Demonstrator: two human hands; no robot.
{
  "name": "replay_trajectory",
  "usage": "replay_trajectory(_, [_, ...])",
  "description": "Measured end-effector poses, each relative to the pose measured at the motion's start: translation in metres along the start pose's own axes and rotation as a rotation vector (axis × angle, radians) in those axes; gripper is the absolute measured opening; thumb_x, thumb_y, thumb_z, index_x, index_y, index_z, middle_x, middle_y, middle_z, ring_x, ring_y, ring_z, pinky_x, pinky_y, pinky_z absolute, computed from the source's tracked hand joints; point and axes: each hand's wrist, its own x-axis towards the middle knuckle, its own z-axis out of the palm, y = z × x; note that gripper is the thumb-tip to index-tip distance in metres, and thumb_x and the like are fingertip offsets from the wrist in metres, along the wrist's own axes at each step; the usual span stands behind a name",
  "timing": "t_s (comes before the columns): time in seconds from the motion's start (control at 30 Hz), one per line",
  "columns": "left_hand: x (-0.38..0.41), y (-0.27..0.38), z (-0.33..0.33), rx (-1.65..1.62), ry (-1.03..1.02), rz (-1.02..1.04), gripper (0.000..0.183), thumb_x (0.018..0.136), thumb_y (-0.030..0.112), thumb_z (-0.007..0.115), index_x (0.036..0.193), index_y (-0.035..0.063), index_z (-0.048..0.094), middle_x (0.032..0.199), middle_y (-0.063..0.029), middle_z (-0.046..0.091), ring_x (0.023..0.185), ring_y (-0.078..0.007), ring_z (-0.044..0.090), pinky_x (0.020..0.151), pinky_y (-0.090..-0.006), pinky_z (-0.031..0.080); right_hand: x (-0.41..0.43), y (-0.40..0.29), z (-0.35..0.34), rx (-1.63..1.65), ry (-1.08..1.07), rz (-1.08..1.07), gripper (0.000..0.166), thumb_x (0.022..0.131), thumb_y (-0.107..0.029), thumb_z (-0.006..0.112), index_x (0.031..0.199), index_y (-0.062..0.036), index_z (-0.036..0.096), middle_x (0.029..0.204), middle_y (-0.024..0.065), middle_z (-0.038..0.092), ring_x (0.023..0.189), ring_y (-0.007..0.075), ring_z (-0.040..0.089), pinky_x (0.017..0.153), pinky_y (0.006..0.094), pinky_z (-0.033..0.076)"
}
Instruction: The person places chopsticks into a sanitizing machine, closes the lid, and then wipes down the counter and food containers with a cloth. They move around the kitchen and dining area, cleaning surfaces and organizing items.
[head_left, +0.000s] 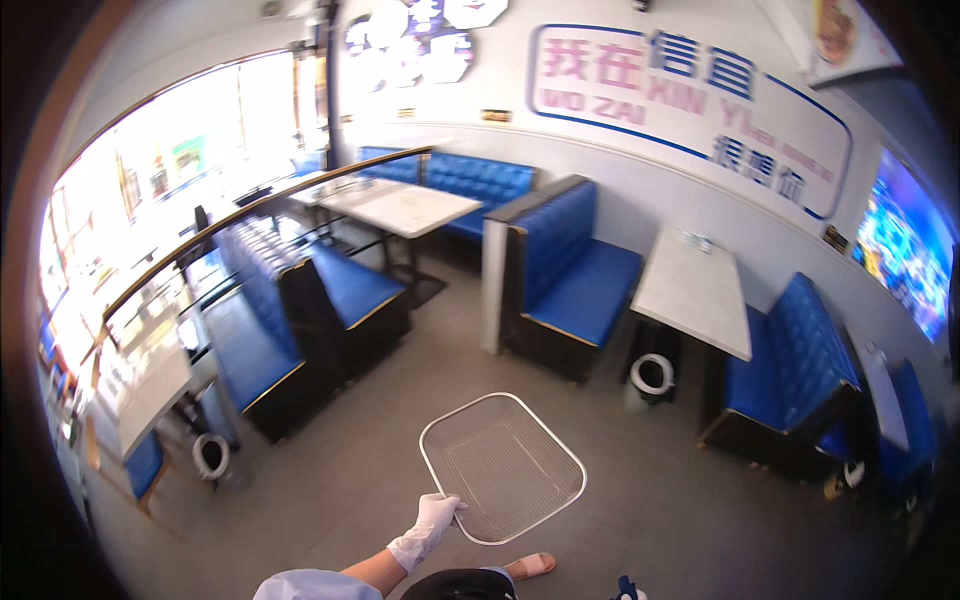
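My left hand (437, 514), in a thin white glove, grips the near-left rim of a metal mesh basket (502, 472). The basket is shallow and rectangular with rounded corners, and nothing lies in it. It is held over the grey floor (420, 397) in front of me. Out of view is my right hand. At the bottom edge shows a pink slipper (534, 565) on a foot, and to its right a small blue and white thing (628, 589) that I cannot make out.
Blue padded booth benches (577, 292) flank a white table (694, 292) at right. Another white table (405, 206) stands farther back. A railing (262, 201) runs along the left. White-rimmed bins (651, 375) stand on the floor near table ends, with a second bin (211, 456) at left.
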Motion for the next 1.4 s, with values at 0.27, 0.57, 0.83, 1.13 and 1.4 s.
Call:
replay_trajectory(0.27, [0.056,0.065,0.370,0.212,-0.453,0.000,0.019,0.080,0.007,0.059,0.088,-0.0082,0.066,0.076,-0.0118,0.066,0.063,-0.0173,0.062,0.057,-0.0283,0.050,0.049,0.039,-0.099,0.349,0.362,0.570,0.012,0.088,-0.019,0.056,0.086,-0.0076,0.058,0.060,0.0020,0.051,0.045,0.0112,0.044,0.041,0.0279,0.036])
replay_trajectory(0.57, [-0.022,0.045,0.758,0.408,-0.975,-0.003,0.019,0.081,0.013,0.062,0.090,-0.0033,0.067,0.072,-0.0048,0.063,0.059,-0.0113,0.056,0.055,-0.0259,0.045,0.186,0.066,-0.253,0.497,0.581,0.695,0.012,0.088,-0.019,0.056,0.082,-0.0087,0.056,0.057,0.0006,0.047,0.042,0.0108,0.041,0.039,0.0279,0.033])
replay_trajectory(0.83, [-0.113,0.013,0.975,0.448,-1.032,0.028,0.018,0.080,0.012,0.064,0.090,-0.0031,0.068,0.076,-0.0042,0.065,0.067,-0.0113,0.059,0.062,-0.0264,0.049,0.327,0.102,-0.470,0.441,0.610,0.637,0.013,0.088,-0.019,0.055,0.079,-0.0097,0.055,0.053,-0.0008,0.044,0.039,0.0103,0.039,0.037,0.0279,0.030])
replay_trajectory(1.13, [-0.115,-0.021,1.227,0.426,-0.896,0.089,0.019,0.077,0.008,0.066,0.091,-0.0041,0.066,0.069,-0.0044,0.062,0.057,-0.0113,0.056,0.051,-0.0248,0.044,0.506,0.156,-0.720,0.394,0.725,0.313,0.013,0.090,-0.021,0.054,0.086,-0.0096,0.060,0.055,-0.0024,0.045,0.041,0.0078,0.039,0.037,0.0253,0.030])
replay_trajectory(1.4, [-0.245,-0.057,1.536,0.482,-1.145,0.008,0.015,0.074,0.005,0.066,0.086,-0.0042,0.066,0.071,-0.0073,0.063,0.056,-0.0138,0.056,0.051,-0.0273,0.044,0.529,0.171,-0.822,0.444,0.909,0.709,0.023,0.089,-0.027,0.054,0.096,-0.0088,0.065,0.066,0.0030,0.054,0.055,0.0152,0.050,0.049,0.0314,0.040])
